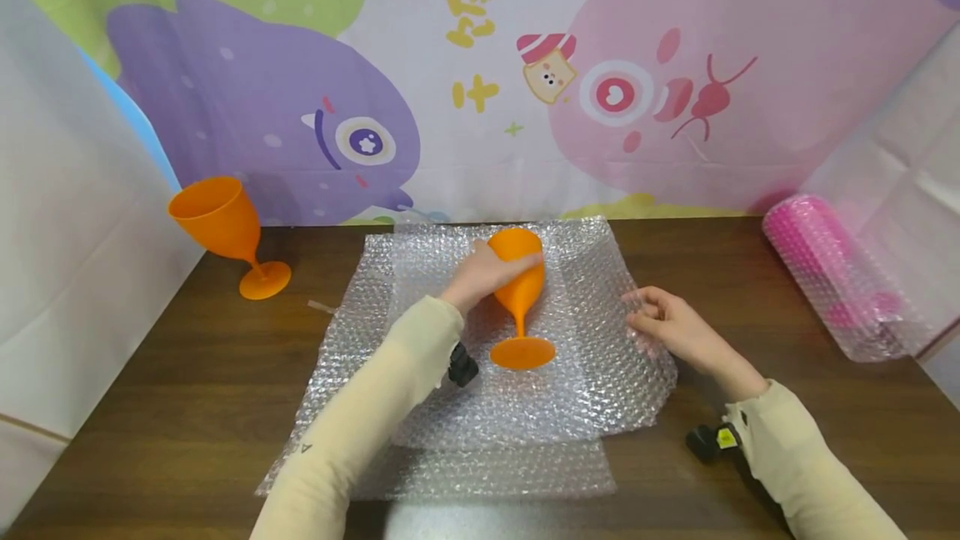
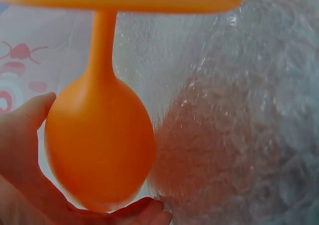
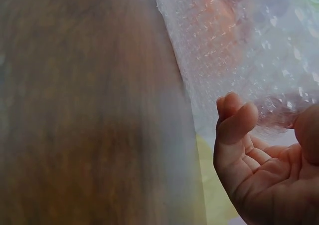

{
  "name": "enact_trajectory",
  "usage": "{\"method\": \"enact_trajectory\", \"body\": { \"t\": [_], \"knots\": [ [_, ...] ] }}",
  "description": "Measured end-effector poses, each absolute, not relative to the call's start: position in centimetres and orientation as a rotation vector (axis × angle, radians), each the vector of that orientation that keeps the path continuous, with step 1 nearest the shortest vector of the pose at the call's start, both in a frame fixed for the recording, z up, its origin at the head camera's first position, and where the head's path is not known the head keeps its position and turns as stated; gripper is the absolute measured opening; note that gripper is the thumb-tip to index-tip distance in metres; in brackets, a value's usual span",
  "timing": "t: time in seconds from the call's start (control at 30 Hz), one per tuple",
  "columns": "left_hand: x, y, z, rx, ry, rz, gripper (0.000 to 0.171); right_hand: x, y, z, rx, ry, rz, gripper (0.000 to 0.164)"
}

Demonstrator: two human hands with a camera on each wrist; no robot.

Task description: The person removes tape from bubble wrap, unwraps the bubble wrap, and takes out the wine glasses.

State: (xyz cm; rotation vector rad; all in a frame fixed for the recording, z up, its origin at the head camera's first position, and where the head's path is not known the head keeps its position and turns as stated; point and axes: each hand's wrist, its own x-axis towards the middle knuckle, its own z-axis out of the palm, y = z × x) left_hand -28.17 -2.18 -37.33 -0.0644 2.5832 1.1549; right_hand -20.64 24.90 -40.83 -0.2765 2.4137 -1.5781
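Note:
An orange goblet (image 1: pixel 522 290) lies over the middle of the bubble wrap (image 1: pixel 495 407), its round foot toward me. Around its bowl curl the thumb and fingers of my left hand (image 1: pixel 482 273); in the left wrist view the goblet (image 2: pixel 102 140) sits between thumb and fingertips. My right hand (image 1: pixel 675 327) pinches the right edge of the bubble wrap, which is lifted and curves up off the table. In the right wrist view, curled fingers of the right hand (image 3: pixel 259 170) meet the clear sheet (image 3: pixel 214 45).
Another orange goblet (image 1: pixel 225 223) stands upright at the table's back left. A pink roll covered in bubble wrap (image 1: pixel 832 273) lies at the right. The wooden table (image 1: pixel 172 390) ends at a cartoon-printed curtain (image 1: pixel 465 165) behind, with white side walls.

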Motion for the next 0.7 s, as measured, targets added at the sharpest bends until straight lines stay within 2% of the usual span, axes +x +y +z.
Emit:
{"method": "enact_trajectory", "body": {
  "t": [0.17,0.53,0.7],
  "knots": [
    [-28.1,-2.1,-37.3,-0.074,2.613,1.126,0.113,-20.6,24.9,-40.7,-0.28,2.405,-1.572,0.04],
    [-28.0,-2.8,-38.1,-0.076,2.456,1.506,0.086,-20.3,25.4,-40.7,-0.347,2.497,-1.392,0.038],
    [-28.0,-3.4,-37.8,-0.108,2.385,1.564,0.083,-20.3,25.3,-40.6,-0.362,2.521,-1.375,0.037]
  ]
}}
